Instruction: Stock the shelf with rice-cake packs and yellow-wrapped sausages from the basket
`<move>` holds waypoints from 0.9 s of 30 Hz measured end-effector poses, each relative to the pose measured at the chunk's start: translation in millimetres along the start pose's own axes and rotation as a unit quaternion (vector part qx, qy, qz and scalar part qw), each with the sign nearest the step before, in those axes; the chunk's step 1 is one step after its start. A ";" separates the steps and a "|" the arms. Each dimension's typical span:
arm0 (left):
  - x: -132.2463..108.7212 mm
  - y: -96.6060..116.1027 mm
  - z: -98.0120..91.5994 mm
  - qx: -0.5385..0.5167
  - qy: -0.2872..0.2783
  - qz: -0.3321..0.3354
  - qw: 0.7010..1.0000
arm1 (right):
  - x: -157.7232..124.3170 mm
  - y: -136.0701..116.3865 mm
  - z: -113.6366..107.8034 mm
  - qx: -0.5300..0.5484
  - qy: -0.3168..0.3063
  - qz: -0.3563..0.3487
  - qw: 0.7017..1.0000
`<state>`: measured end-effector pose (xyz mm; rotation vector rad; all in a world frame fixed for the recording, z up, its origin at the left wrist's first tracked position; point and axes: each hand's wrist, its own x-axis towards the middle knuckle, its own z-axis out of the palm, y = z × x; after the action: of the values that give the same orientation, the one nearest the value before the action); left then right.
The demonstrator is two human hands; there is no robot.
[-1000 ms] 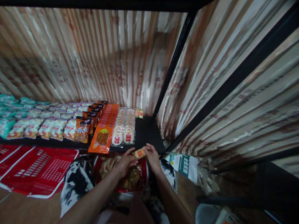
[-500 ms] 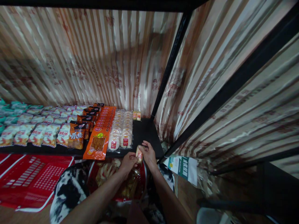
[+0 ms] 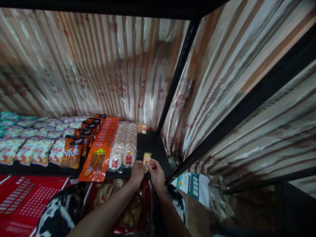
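Observation:
Between my two hands, over the front of the black shelf (image 3: 161, 154), is a small yellowish wrapped snack pack (image 3: 147, 157) held upright. My left hand (image 3: 138, 171) pinches its lower left edge. From the right, my right hand (image 3: 156, 171) grips it with the thumb across its face. Two similar small snack packs (image 3: 142, 128) stand side by side at the back of the shelf by the wall. Left of my hands are rows of round white rice crackers in clear wrappers (image 3: 128, 158), then orange snack-stick packets (image 3: 97, 161).
Brown-and-orange bags (image 3: 72, 153) and rows of white snack bags (image 3: 40, 151) fill the shelf's left. Below are a red basket (image 3: 37, 200) and a red container of wrapped goods (image 3: 148, 197) near my knees. A black post (image 3: 177, 77) rises at the corner; a green-and-white package (image 3: 195, 186) lies right.
My hands have moved slightly forward over the shelf, and the snack pack is now upright with its front facing me. The view has tilted and shifted a little.

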<state>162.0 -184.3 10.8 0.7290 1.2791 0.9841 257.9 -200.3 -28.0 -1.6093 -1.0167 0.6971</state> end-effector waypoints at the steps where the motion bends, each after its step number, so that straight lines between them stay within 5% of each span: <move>1: 3.2 -0.1 2.9 0.012 0.004 0.006 1.000 | 2.1 -2.6 -2.0 -0.035 0.013 -0.006 0.999; 5: 18.2 -2.5 12.6 0.063 0.002 0.028 0.998 | 13.0 -12.9 -7.7 -0.130 0.042 -0.014 0.991; 12: 39.2 5.0 23.7 0.158 -0.001 0.047 0.986 | 36.4 -8.4 -3.6 -0.142 0.036 0.008 0.989; 27: 82.5 27.8 55.6 0.076 -0.025 0.048 0.996 | 82.1 -2.6 13.2 -0.194 0.082 -0.022 0.977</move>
<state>211.7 -93.7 9.2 0.9342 1.2962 0.9462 284.4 -121.6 -24.4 -1.9377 -1.1093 0.3393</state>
